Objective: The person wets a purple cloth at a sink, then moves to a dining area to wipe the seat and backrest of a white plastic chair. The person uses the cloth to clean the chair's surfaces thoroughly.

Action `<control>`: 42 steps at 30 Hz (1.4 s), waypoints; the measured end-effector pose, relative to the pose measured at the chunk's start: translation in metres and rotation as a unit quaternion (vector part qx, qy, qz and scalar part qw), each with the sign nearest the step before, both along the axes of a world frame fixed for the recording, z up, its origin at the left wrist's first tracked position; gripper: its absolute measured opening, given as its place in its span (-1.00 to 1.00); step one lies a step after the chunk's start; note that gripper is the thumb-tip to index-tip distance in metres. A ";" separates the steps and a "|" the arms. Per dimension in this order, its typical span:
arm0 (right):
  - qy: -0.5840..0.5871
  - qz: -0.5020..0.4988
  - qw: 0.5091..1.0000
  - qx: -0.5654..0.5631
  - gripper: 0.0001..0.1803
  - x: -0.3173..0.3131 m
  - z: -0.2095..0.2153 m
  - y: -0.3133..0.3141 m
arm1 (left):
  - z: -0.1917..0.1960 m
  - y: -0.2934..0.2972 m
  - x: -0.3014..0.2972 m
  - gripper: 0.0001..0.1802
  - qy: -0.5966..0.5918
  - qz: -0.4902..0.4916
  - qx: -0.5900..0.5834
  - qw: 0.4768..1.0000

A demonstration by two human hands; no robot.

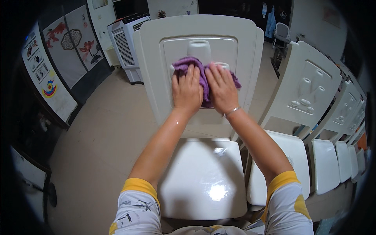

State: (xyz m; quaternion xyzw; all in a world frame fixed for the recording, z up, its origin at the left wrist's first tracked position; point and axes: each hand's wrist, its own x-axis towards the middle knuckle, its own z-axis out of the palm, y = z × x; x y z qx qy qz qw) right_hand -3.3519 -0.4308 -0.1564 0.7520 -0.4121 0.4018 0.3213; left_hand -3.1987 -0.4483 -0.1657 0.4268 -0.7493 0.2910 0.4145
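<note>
Both my arms reach forward to the tall backrest [150, 43] of a white chair. Under my left hand [188, 89] and my right hand [222, 87] lies a bunched purple cloth [205, 92], held against the raised panel. The hands are side by side, fingers pointing up and closed down over the cloth. A moulded vase shape [199, 49] shows above it; other relief shapes are partly covered. Below, the glossy white seat [199, 176] reflects a bright light. A bracelet circles my right wrist.
More white chairs stand in a row to the right, the nearest with a relief backrest [303, 84]. A white air cooler [127, 47] is behind on the left, near a decorated curtain [72, 43]. A grey office chair [281, 33] stands far back. Tiled floor [105, 137] lies left.
</note>
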 end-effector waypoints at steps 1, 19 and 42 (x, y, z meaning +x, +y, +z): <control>0.019 0.007 1.000 0.015 -0.46 0.003 -0.021 0.002 | -0.016 0.004 0.007 -0.39 -0.010 0.005 0.027 1.000; -0.440 0.078 0.867 0.222 -0.69 -0.019 -0.069 0.072 | -0.096 0.064 0.046 -0.10 0.055 -0.023 0.164 0.985; 0.015 0.092 0.996 0.012 -0.44 0.042 -0.026 0.001 | -0.040 0.004 0.073 -0.16 -0.034 0.017 0.052 0.998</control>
